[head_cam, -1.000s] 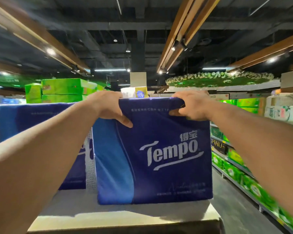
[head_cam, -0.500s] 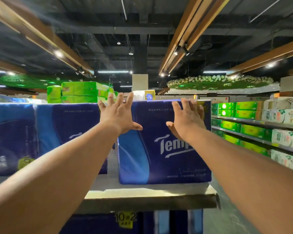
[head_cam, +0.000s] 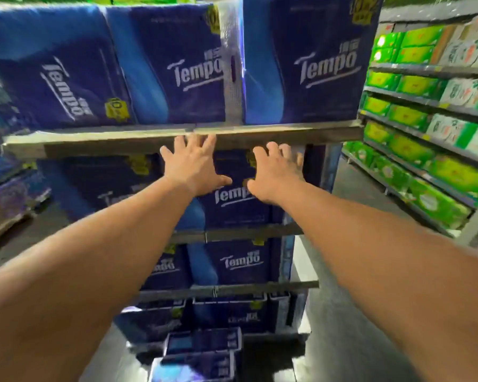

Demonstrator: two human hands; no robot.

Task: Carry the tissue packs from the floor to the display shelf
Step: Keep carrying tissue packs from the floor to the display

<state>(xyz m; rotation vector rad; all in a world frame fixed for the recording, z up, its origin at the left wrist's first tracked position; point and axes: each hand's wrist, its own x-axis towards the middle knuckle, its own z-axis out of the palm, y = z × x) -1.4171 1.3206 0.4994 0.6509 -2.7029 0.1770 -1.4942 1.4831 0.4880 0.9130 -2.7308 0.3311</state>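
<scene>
A dark blue Tempo tissue pack [head_cam: 304, 64] stands at the right end of the top board of the display shelf [head_cam: 122, 139], beside two more blue packs [head_cam: 166, 67]. My left hand [head_cam: 191, 164] and my right hand [head_cam: 276, 172] are both empty with fingers spread, held in the air below that board, in front of the second tier's packs [head_cam: 232, 205]. Lower tiers hold more blue packs. On the dark floor at the shelf's foot lie blue tissue packs [head_cam: 202, 351], stacked and blurred.
A long aisle shelf [head_cam: 425, 111] with green and white tissue packs runs along the right. The dark floor aisle [head_cam: 351, 188] lies between it and the display shelf. A low wooden pallet [head_cam: 6, 216] with blue goods sits at the left.
My hands have let go of the pack on the top board and dropped below it. My view has tilted down, bringing the lower tiers and the floor packs into sight.
</scene>
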